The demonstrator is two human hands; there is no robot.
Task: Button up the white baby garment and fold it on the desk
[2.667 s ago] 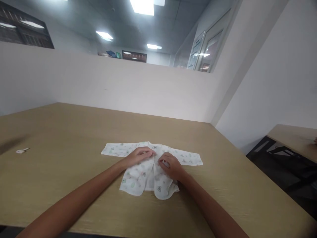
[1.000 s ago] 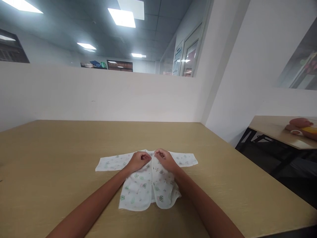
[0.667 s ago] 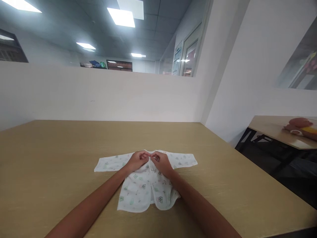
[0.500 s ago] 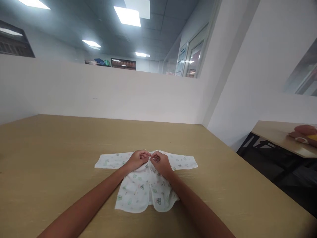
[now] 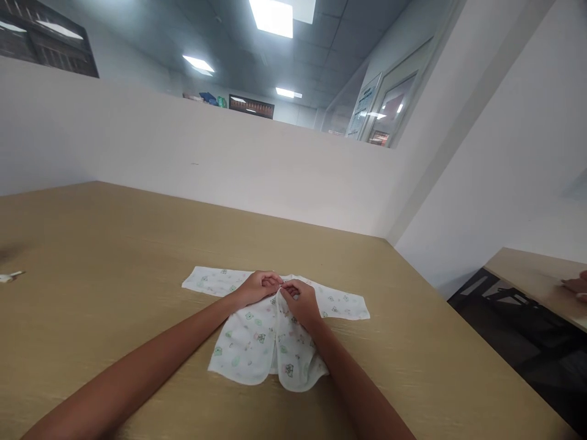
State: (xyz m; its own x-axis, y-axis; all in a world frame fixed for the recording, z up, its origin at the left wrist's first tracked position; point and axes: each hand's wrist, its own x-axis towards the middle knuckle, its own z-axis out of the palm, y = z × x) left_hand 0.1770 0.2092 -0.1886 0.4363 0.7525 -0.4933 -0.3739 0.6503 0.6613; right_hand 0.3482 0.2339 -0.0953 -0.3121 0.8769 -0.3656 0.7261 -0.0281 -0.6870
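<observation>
Since the earlier pictures both hands have moved only a little: they were pressed lower on the chest of the small shirt, and now they meet at its neckline. The camera itself has turned a bit, so a small white object (image 5: 10, 277) shows again at the left edge of the table (image 5: 114, 244). The baby shirt (image 5: 257, 333), white with small green and pink prints, lies flat on the wooden table with its sleeves spread out to both sides and its front opening facing up. The left hand (image 5: 259, 287) is curled and pinches the left edge of the opening near the collar. The right hand (image 5: 298, 300) is also curled and pinches the other edge, just beside the left one, so that the fingertips almost touch. Both forearms lie over the lower part of the shirt and the table. At the far right a second table (image 5: 532, 275) stands apart, and another person's hand (image 5: 578, 285) rests on it at the picture's edge.
</observation>
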